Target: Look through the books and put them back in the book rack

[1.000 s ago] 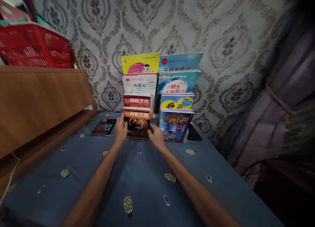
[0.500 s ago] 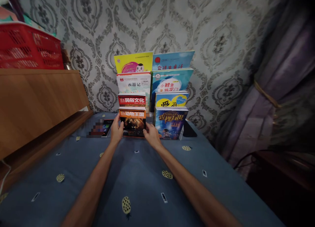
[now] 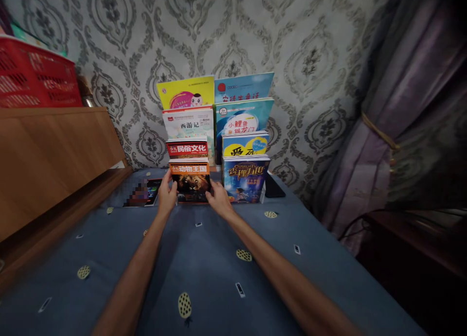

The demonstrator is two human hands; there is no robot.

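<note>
A book with a lion's face and an orange title band (image 3: pixel 191 183) stands upright at the front of the left column of books. My left hand (image 3: pixel 168 192) grips its left edge, and my right hand (image 3: pixel 219 199) grips its right edge, thumbs on the cover. Right behind it rises a red-banded book (image 3: pixel 188 149), then a white book (image 3: pixel 188 124) and a yellow book (image 3: pixel 186 90). Beside my right hand, a dark blue book (image 3: pixel 245 180) fronts the right column, with a blue and yellow book (image 3: pixel 246 145) and two teal-blue books (image 3: pixel 244 114) stepped up behind.
A book or magazine (image 3: pixel 152 192) lies flat left of my left hand. A black flat object (image 3: pixel 274 186) lies right of the right column. The blue patterned cloth (image 3: pixel 211 268) meets a wooden cabinet (image 3: pixel 58 156) with a red basket (image 3: pixel 40 76). A purple curtain (image 3: pixel 357 175) hangs at right.
The view has turned slightly to the right, so everything sits further left in the picture. Both hands keep their places on the lion book, and the books look unmoved.
</note>
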